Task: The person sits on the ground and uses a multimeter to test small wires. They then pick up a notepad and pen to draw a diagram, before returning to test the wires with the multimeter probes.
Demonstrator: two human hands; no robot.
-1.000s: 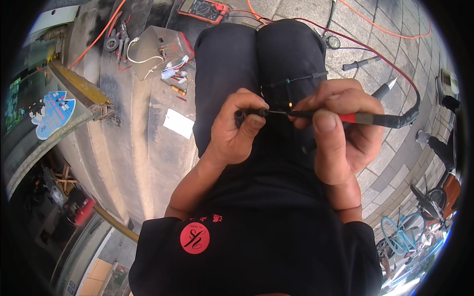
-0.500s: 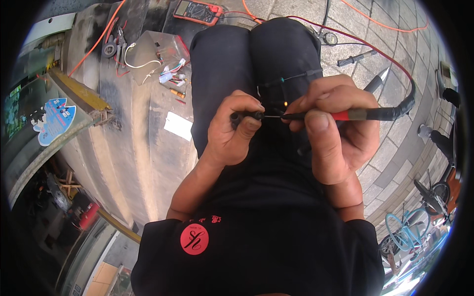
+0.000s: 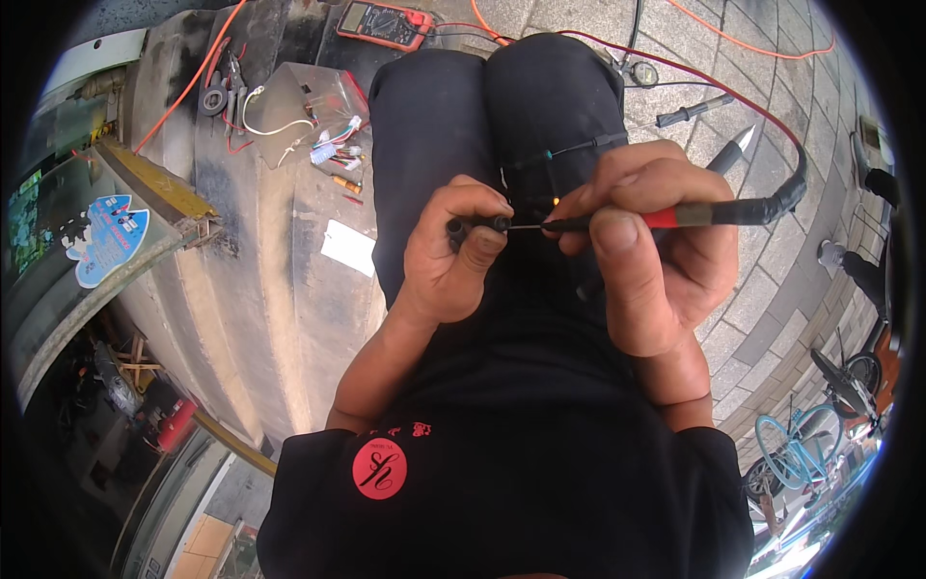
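My left hand pinches a small black connector between thumb and fingers, over my lap in black trousers. My right hand grips a red and black test probe; its thin metal tip touches the connector's end. The probe's lead runs right and away toward a red multimeter on the ground beyond my knees. A thin black wire with a green mark lies across my right thigh.
To the left lie a grey metal box with white and coloured wires, pliers and a white paper scrap on concrete. Orange cable runs along the top. A second black probe rests on the paving; bicycles stand at lower right.
Both hands stay together over the lap, with the probe tip held at the connector. The view has shifted slightly; nothing was let go.
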